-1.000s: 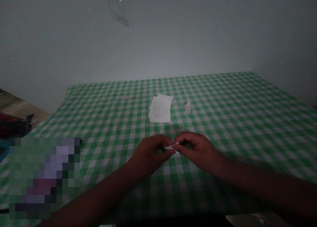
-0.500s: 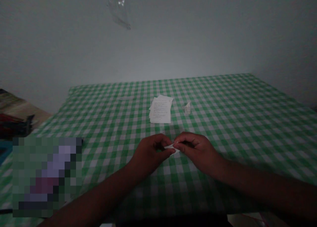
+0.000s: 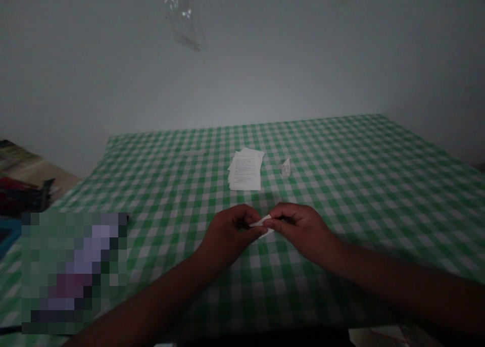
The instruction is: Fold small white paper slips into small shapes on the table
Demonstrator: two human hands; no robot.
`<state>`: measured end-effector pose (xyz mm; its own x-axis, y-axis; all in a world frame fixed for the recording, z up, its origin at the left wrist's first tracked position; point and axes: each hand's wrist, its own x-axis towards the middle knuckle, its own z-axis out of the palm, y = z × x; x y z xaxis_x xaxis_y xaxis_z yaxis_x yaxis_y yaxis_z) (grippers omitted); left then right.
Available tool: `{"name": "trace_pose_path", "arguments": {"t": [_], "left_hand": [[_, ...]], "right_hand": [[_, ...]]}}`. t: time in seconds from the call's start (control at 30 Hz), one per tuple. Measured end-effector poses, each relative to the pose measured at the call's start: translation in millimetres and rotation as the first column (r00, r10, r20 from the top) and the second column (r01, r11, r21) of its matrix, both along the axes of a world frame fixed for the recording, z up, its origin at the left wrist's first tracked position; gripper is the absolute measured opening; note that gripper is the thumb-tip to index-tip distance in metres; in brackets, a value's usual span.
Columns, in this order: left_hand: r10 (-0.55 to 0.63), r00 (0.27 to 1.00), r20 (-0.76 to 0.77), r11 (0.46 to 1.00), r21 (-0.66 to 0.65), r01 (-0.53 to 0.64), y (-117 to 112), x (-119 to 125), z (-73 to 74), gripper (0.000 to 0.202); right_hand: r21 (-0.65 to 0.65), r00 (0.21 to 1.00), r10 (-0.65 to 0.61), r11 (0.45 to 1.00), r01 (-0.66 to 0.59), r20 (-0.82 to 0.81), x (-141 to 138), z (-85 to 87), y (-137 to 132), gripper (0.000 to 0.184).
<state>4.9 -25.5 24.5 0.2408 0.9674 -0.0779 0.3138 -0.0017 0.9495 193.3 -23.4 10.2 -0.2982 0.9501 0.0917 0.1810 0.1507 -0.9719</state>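
A small folded piece of white paper [image 3: 267,232] is pinched between my two hands, just above the checked cloth. My left hand [image 3: 231,231] closes thumb and fingers on its left end. From the other side my right hand [image 3: 301,228] grips the right part, its thumb pressed on the paper. Fingers cover much of the folds. Beyond my hands lies a loose stack of printed paper sheets [image 3: 246,172]. To the right of that stack stands a small folded paper piece [image 3: 286,167] with print on it.
A green and white checked tablecloth [image 3: 359,185] covers the table, which meets a pale wall [image 3: 265,59]. A blurred-out object [image 3: 74,274] lies at the left front. A clear plastic bag [image 3: 183,16] hangs on the wall. Dark and red items [image 3: 22,193] sit beyond the left edge.
The paper between my fingers has shifted slightly, and more of its upper edge shows beside my right fingertips. Both hands stay in nearly the same place. The view has tilted up a little.
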Motion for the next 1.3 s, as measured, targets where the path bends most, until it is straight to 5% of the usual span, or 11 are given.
{"name": "trace_pose_path", "arguments": {"t": [0.2,0.47,0.9,1.07,1.3], "left_hand": [[-0.048,0.998,0.047,0.999,-0.018,0.049,3,-1,-2.7,0.019],[-0.114,0.988,-0.102,0.981,0.145,0.128,6,-7,8.0,0.016],[-0.116,0.993,-0.025,0.993,0.024,0.117,6,-12,6.8,0.015],[-0.227,0.974,-0.007,0.963,0.146,0.225,5,-12,11.3,0.013],[-0.234,0.967,-0.101,0.937,0.241,0.252,5,-8,9.8,0.010]], "right_hand": [[-0.008,0.999,0.013,1.000,-0.014,-0.043,1,-0.7,1,0.012],[0.024,1.000,0.020,1.000,-0.020,-0.010,4,1.0,5,0.014],[-0.079,0.994,0.041,0.996,-0.049,-0.100,4,-4.1,6,0.014],[0.107,0.997,0.068,0.992,-0.070,0.022,6,2.1,6,0.008],[0.284,0.983,0.104,0.948,-0.143,0.149,7,1.4,3,0.008]]}}
